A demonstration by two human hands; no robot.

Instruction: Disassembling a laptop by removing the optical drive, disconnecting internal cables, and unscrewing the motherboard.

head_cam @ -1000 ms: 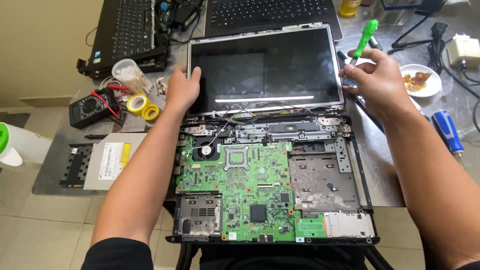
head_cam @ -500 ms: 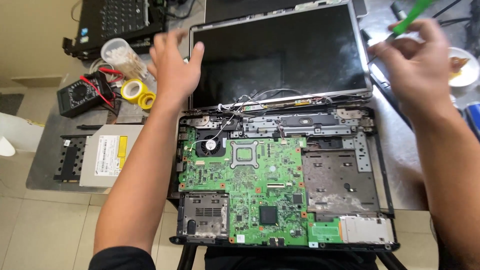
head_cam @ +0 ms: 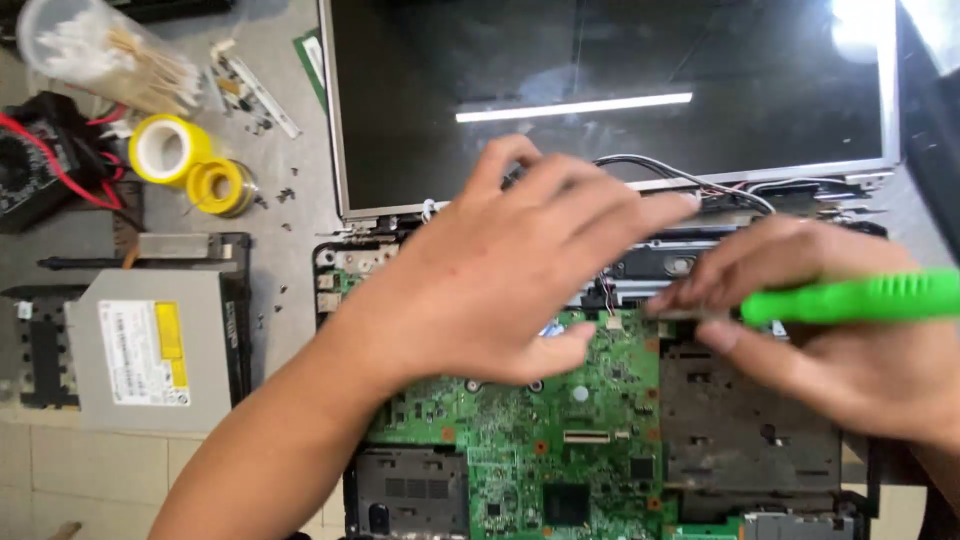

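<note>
An opened laptop lies in front of me, its green motherboard (head_cam: 560, 440) bare and its dark screen (head_cam: 610, 90) laid back flat. My left hand (head_cam: 500, 270) hovers over the upper part of the board with fingers spread, the thumb low near a small white connector (head_cam: 612, 320). It holds nothing that I can see. My right hand (head_cam: 810, 330) grips a green-handled screwdriver (head_cam: 850, 297), its tip end pointing left toward that connector by the hinge strip. Thin cables (head_cam: 690, 180) run along the hinge.
Left of the laptop lie a grey optical drive (head_cam: 150, 345), two yellow tape rolls (head_cam: 190, 165), a clear jar of cotton swabs (head_cam: 100, 60), a multimeter with red leads (head_cam: 40, 170) and small loose screws (head_cam: 275, 195). A black metal plate (head_cam: 750, 430) covers the board's right side.
The view has closed in on the laptop. Both hands came down from the screen's sides to the hinge area of the board, the right one bringing the screwdriver with it.
</note>
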